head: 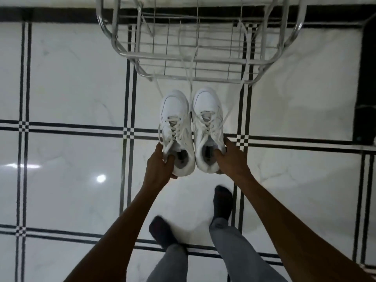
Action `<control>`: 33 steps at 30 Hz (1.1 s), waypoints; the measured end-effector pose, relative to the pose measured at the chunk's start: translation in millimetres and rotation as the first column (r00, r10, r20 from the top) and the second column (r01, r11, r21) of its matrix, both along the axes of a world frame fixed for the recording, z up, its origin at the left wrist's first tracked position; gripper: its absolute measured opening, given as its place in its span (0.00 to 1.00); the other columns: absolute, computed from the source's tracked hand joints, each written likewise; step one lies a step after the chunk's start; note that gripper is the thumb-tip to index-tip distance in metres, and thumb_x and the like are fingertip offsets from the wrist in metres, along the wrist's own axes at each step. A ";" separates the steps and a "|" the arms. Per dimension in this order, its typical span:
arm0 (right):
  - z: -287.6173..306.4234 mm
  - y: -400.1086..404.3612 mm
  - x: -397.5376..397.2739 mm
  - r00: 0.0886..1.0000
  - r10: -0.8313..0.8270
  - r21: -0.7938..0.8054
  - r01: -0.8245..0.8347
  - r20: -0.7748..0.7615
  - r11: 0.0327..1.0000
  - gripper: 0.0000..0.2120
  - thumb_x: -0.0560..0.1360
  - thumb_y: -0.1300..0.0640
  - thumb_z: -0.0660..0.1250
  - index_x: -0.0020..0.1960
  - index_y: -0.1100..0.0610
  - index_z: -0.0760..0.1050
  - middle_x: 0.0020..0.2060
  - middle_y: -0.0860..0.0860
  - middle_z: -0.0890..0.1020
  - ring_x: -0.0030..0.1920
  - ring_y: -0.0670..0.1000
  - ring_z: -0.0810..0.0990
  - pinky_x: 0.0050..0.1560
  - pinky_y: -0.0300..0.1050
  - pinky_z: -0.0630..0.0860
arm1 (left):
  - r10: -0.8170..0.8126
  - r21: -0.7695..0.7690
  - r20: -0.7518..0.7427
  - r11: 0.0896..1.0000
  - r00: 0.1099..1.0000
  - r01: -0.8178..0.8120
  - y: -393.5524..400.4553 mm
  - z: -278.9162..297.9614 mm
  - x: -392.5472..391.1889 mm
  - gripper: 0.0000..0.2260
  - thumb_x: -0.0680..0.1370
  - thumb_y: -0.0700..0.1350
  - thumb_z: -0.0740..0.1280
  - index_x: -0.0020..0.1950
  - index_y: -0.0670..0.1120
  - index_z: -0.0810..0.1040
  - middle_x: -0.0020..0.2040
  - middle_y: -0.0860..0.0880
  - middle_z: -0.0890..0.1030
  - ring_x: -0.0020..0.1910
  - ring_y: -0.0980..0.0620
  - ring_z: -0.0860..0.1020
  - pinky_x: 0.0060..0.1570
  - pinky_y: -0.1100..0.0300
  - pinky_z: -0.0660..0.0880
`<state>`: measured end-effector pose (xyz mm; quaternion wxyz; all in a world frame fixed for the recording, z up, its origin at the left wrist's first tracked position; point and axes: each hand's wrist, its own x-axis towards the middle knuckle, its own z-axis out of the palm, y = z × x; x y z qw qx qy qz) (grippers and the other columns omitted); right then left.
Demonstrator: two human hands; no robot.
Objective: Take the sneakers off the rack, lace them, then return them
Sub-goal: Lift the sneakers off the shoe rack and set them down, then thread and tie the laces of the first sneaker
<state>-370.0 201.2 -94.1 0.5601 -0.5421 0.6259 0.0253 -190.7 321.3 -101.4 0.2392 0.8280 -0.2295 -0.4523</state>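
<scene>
Two white sneakers are held side by side above the floor, toes pointing away from me toward the rack. My left hand [162, 161] grips the collar of the left sneaker [175, 123], thumb inside the opening. My right hand [230, 157] grips the collar of the right sneaker [207, 119] the same way. White laces cross the eyelets of both shoes. The metal wire rack [195, 60] stands just beyond the toes, its shelves bare in what I can see.
The floor is glossy white marble tile [77, 78] with black double lines. My two feet in dark socks [222, 202] and grey trousers stand below the shoes. A dark object [366, 88] stands at the right edge.
</scene>
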 end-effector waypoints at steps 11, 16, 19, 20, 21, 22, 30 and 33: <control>-209.8 56.8 -7.7 0.991 0.025 0.128 -0.008 -0.134 0.992 0.19 0.82 0.56 0.62 0.72 0.56 0.69 0.61 0.58 0.78 0.47 0.55 0.78 0.44 0.57 0.85 | 0.063 0.133 -0.120 0.990 0.991 -0.047 65.0 -211.5 -24.0 0.19 0.84 0.42 0.61 0.75 0.45 0.67 0.59 0.42 0.78 0.40 0.39 0.86 0.39 0.44 0.85; -261.3 84.8 -19.9 0.981 0.069 0.142 -0.044 -0.181 0.989 0.19 0.81 0.54 0.62 0.71 0.56 0.70 0.61 0.57 0.79 0.49 0.56 0.79 0.44 0.52 0.83 | 0.053 0.164 -0.152 0.986 0.987 -0.028 96.1 -255.7 -32.5 0.21 0.84 0.43 0.61 0.77 0.47 0.67 0.60 0.44 0.79 0.37 0.36 0.86 0.44 0.42 0.85; -266.2 98.7 -22.2 0.966 0.083 0.027 -0.079 -0.244 0.997 0.21 0.80 0.56 0.64 0.72 0.58 0.69 0.63 0.60 0.79 0.60 0.59 0.79 0.50 0.47 0.76 | 0.029 0.171 -0.123 0.985 0.992 -0.007 110.8 -264.6 -33.3 0.23 0.83 0.43 0.63 0.78 0.47 0.66 0.61 0.42 0.81 0.40 0.37 0.85 0.46 0.47 0.84; -264.7 103.1 -21.4 0.968 0.051 -0.077 -0.072 -0.247 0.994 0.23 0.79 0.58 0.66 0.73 0.58 0.68 0.64 0.60 0.77 0.63 0.59 0.77 0.53 0.47 0.76 | 0.006 0.159 -0.106 0.987 0.994 0.010 114.4 -266.1 -32.2 0.26 0.82 0.46 0.65 0.80 0.49 0.64 0.62 0.42 0.81 0.45 0.37 0.84 0.49 0.46 0.83; -258.2 108.1 -18.0 0.971 0.025 -0.216 -0.078 -0.238 0.973 0.24 0.78 0.59 0.67 0.73 0.58 0.68 0.64 0.60 0.76 0.64 0.59 0.76 0.57 0.48 0.77 | -0.006 0.144 -0.094 0.989 0.996 0.019 117.4 -267.2 -30.3 0.30 0.81 0.48 0.68 0.82 0.51 0.61 0.62 0.43 0.81 0.51 0.39 0.83 0.54 0.46 0.82; -253.1 112.4 -14.1 0.978 0.007 -0.372 -0.087 -0.211 0.924 0.23 0.77 0.61 0.68 0.71 0.59 0.70 0.62 0.59 0.76 0.63 0.57 0.76 0.58 0.48 0.78 | 0.002 0.123 -0.099 0.992 0.995 0.010 119.2 -266.9 -28.5 0.35 0.80 0.51 0.71 0.83 0.53 0.58 0.62 0.45 0.81 0.55 0.42 0.82 0.57 0.47 0.80; -246.7 126.3 39.3 0.901 0.377 -0.335 -0.431 -0.217 0.838 0.13 0.81 0.52 0.63 0.40 0.57 0.73 0.34 0.53 0.77 0.37 0.52 0.78 0.41 0.46 0.72 | 0.216 -0.116 -0.185 0.964 0.959 -0.240 114.5 -269.3 -13.7 0.32 0.73 0.55 0.78 0.75 0.56 0.71 0.66 0.54 0.79 0.63 0.53 0.78 0.59 0.58 0.78; -250.6 130.3 50.7 0.838 0.487 -0.233 -0.538 -0.245 0.810 0.13 0.80 0.52 0.65 0.60 0.59 0.78 0.54 0.57 0.82 0.58 0.57 0.81 0.54 0.47 0.73 | 0.209 -0.233 -0.132 0.943 0.969 -0.236 112.2 -276.8 -14.2 0.16 0.76 0.49 0.76 0.62 0.47 0.80 0.60 0.50 0.83 0.60 0.51 0.81 0.51 0.65 0.80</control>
